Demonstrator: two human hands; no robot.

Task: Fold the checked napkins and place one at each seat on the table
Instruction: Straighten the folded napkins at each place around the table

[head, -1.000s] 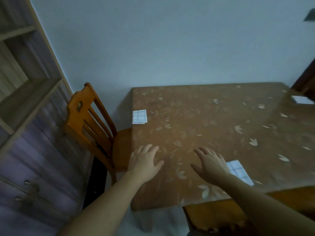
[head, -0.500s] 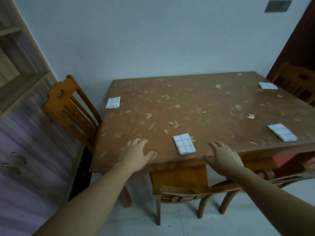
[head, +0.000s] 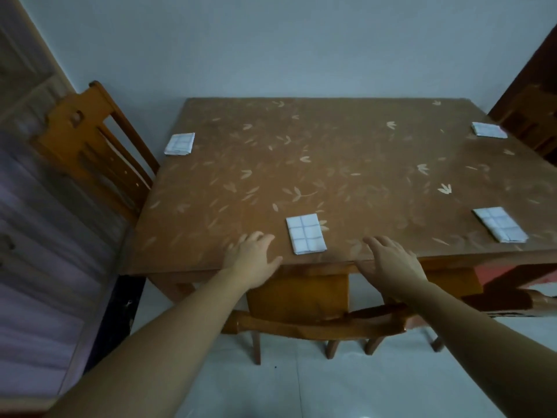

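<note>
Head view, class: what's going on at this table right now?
A person is at the near edge of the table, left hand and right hand open and empty, either side of the near-middle napkin, folded. The near-right napkin, far-left napkin beside a chair and far-right napkin also lie folded. Laying out looks done.
</note>
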